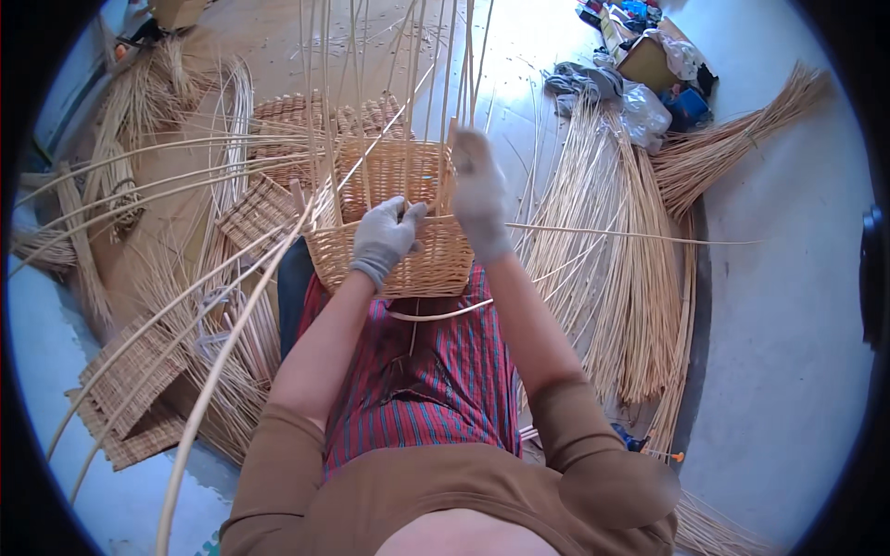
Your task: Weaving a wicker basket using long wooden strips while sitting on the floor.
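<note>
A half-woven basket (394, 236) rests on the person's lap, against a red striped apron (436, 371), so the rim sits close under both hands and the loose upright rods rise away from the body. The left hand (383, 241), in a grey glove, presses on the near wall of the basket just below the rim; its fingers curl around a thin weaving rod (593, 232) that runs out sideways past the basket's right side, probably to hold the weave tight while the other hand works. The right hand (479, 195), also gloved, is raised above the basket's right rim with its fingers closed on one of the upright rods (445, 83), bending it inward. Both forearms come up from the lower edge, elbows bent and spread wide, wrists angled toward the rim. Right of the basket, long bundles of straw-coloured rods (621, 278) fan across the floor, within reach. Left of the basket lie flat woven panels (130, 389) and more curved rods.
</note>
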Action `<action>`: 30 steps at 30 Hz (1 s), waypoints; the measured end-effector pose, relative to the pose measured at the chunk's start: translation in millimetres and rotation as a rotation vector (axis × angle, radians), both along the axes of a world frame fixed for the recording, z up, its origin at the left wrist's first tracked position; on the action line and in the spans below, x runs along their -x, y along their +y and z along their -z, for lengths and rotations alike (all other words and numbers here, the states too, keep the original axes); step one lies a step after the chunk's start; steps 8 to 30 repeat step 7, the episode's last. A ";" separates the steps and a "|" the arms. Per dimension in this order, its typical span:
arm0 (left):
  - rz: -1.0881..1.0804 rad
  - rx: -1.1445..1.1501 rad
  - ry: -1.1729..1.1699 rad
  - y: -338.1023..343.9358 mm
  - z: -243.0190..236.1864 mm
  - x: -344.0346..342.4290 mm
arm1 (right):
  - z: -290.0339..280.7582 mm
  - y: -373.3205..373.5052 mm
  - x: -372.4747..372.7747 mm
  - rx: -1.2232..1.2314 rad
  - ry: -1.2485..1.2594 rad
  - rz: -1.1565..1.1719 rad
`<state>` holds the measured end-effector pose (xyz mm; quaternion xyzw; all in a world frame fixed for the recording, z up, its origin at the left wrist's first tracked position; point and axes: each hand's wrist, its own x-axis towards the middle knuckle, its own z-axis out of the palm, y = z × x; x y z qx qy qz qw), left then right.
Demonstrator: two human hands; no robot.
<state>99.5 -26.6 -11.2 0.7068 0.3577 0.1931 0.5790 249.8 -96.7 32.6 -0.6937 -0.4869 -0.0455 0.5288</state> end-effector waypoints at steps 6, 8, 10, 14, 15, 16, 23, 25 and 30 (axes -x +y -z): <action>-0.050 0.159 -0.019 18.7 16.6 0.3 | -19.3 54.0 44.2 -0.282 0.292 -0.312; -0.040 0.116 0.010 10.8 -8.5 0.9 | -13.7 46.1 44.1 -0.266 0.300 -0.301; -0.040 0.116 0.010 10.8 -8.5 0.9 | -13.7 46.1 44.1 -0.266 0.300 -0.301; -0.040 0.116 0.010 10.8 -8.5 0.9 | -13.7 46.1 44.1 -0.266 0.300 -0.301; -0.040 0.116 0.010 10.8 -8.5 0.9 | -13.7 46.1 44.1 -0.266 0.300 -0.301; -0.040 0.116 0.010 10.8 -8.5 0.9 | -13.7 46.1 44.1 -0.266 0.300 -0.301; -0.040 0.116 0.010 10.8 -8.5 0.9 | -13.7 46.1 44.1 -0.266 0.300 -0.301; -0.040 0.116 0.010 10.8 -8.5 0.9 | -13.7 46.1 44.1 -0.266 0.300 -0.301; -0.040 0.116 0.010 10.8 -8.5 0.9 | -13.7 46.1 44.1 -0.266 0.300 -0.301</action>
